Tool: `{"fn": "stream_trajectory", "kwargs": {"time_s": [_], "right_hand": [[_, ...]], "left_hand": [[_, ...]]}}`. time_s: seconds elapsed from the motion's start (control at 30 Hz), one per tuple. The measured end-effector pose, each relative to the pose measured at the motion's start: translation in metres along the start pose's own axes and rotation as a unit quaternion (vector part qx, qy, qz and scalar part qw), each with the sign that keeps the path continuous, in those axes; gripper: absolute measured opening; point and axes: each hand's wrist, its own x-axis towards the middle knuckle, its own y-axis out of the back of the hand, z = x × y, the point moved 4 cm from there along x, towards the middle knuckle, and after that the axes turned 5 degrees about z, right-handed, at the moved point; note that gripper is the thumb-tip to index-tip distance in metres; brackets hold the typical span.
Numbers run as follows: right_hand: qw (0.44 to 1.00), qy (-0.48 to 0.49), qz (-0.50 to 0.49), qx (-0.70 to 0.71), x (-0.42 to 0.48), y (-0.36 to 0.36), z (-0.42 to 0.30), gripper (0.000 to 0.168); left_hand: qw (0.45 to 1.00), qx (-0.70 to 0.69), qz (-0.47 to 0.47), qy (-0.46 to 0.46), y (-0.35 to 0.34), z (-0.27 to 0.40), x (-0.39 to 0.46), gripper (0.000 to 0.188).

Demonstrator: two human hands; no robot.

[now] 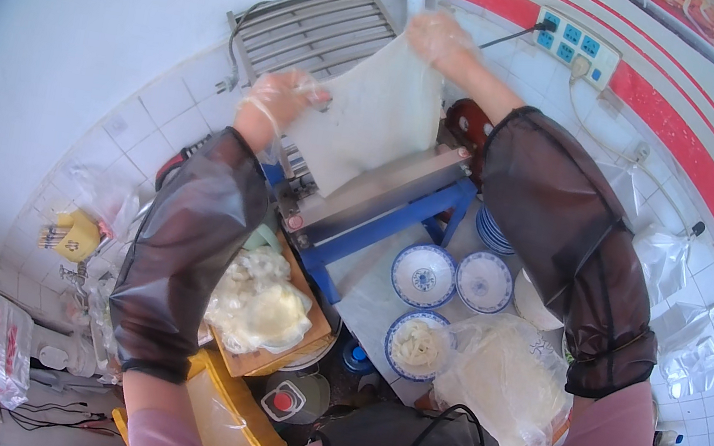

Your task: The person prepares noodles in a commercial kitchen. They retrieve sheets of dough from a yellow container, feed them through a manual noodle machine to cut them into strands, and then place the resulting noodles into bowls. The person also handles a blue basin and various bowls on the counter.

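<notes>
My left hand [278,102], in a thin clear plastic glove, grips the left upper edge of a broad pale dough sheet [375,113]. The sheet's right upper corner is in my right hand [439,37], gloved the same way and raised higher. Between both hands the sheet hangs down to a metal roller machine [392,183] on a blue metal frame [392,223]. Whether its lower edge lies between the rollers cannot be told. Behind it, a slatted metal rack [320,22] leans against the wall.
Blue-rimmed bowls [423,275] stand in front of the machine, one with cut pale noodle pieces [418,346]. Beside them lies a clear plastic bag [500,382] with pale contents. At left, plastic-covered pale food [261,306] sits on a wooden board [315,340]. A power strip [576,46] hangs at upper right.
</notes>
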Motion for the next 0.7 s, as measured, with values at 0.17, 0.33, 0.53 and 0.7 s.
{"fn": "stream_trajectory", "kwargs": {"time_s": [0.17,0.33,0.53,0.7], "right_hand": [[0.998,-0.035,-0.047,-0.013,-0.01,-0.001,-0.011,0.023],[0.986,-0.013,-0.065,-0.15,-0.017,-0.008,-0.021,0.019],[0.982,0.049,-0.041,-0.178,-0.03,-0.01,-0.013,0.022],[0.983,-0.014,-0.095,-0.159,-0.036,-0.02,-0.012,0.023]], "left_hand": [[0.999,-0.043,0.017,-0.013,-0.01,-0.011,-0.001,0.022],[0.999,-0.029,0.022,-0.033,-0.019,-0.007,-0.006,0.02],[0.999,-0.014,0.006,-0.039,-0.038,-0.018,-0.003,0.02],[0.997,0.015,0.004,-0.075,-0.048,-0.033,-0.005,0.02]]}}
